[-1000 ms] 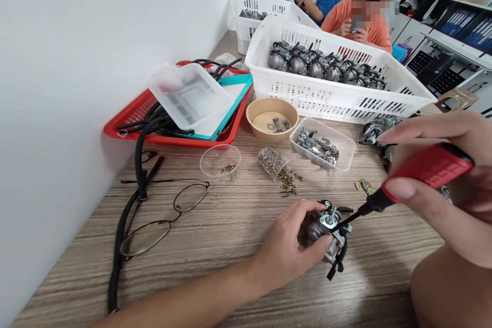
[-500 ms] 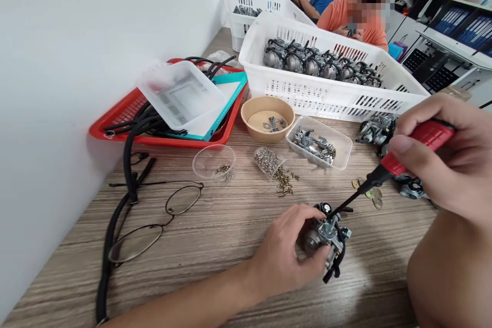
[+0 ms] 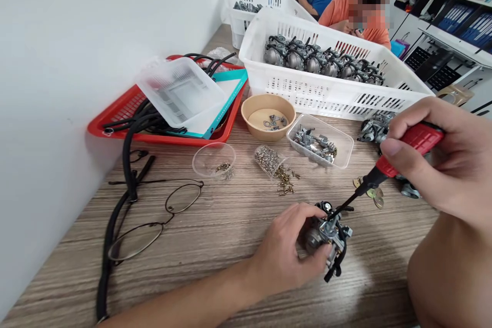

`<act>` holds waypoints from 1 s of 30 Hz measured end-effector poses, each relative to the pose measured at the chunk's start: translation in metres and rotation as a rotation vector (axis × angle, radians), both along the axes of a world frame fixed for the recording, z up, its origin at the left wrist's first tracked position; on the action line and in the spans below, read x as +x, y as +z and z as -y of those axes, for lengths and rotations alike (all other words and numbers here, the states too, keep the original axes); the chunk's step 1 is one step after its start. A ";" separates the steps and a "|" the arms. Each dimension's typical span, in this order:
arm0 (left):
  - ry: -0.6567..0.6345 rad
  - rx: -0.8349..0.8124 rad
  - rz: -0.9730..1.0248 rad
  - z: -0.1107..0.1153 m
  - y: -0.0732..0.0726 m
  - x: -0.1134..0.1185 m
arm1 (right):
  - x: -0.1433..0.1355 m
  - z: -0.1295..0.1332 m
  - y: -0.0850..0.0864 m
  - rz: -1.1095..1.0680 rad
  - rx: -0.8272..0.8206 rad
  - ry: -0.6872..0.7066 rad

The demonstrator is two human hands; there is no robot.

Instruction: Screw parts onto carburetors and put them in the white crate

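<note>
A small metal carburetor (image 3: pixel 329 238) with a black hose rests on the wooden table, gripped at its left side by the thumb and fingers of my left hand (image 3: pixel 290 248). My right hand (image 3: pixel 442 159) is closed around the red handle of a screwdriver (image 3: pixel 409 146). The screwdriver slants down to the left, and its dark shaft meets the top of the carburetor. What the tip touches is too small to make out. Beyond the carburetor lie loose brass screws (image 3: pixel 285 180), spilling from a tipped clear cup of screws (image 3: pixel 268 160).
Behind stand a tan bowl (image 3: pixel 251 122) of small parts, a clear tray (image 3: pixel 348 156) of metal parts and a white crate (image 3: pixel 307 93) of carburetors. On the left are a red basket (image 3: pixel 154 139), eyeglasses (image 3: pixel 183 198) and a black hose (image 3: pixel 109 246). Co-workers (image 3: pixel 374 33) sit beyond.
My right hand and the screwdriver handle have shifted slightly left, with the shaft still on the carburetor. My left hand keeps its hold on the carburetor.
</note>
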State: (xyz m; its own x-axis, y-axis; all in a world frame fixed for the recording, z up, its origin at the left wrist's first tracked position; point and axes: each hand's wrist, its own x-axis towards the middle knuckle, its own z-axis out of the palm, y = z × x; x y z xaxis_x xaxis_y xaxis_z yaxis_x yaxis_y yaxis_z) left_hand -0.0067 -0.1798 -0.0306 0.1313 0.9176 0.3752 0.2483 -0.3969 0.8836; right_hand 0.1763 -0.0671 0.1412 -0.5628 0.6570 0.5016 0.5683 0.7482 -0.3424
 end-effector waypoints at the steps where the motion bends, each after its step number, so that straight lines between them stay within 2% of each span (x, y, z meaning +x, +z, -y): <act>1: 0.000 0.001 0.000 0.000 0.000 0.000 | 0.000 0.000 0.000 0.004 0.004 -0.006; 17: 0.006 0.022 0.004 0.000 0.000 0.001 | 0.001 0.003 -0.001 0.010 0.018 -0.049; 22: 0.009 -0.012 0.013 0.000 0.002 0.000 | 0.008 0.011 0.007 0.091 -0.073 0.046; 24: 0.009 -0.027 0.016 0.000 0.003 0.000 | 0.008 0.015 0.009 0.082 -0.075 0.016; 27: 0.009 -0.041 0.020 0.000 0.003 0.000 | 0.003 0.018 0.008 0.089 0.005 -0.049; 30: 0.006 -0.046 0.025 -0.001 0.003 0.001 | -0.001 0.018 0.005 0.073 -0.030 -0.017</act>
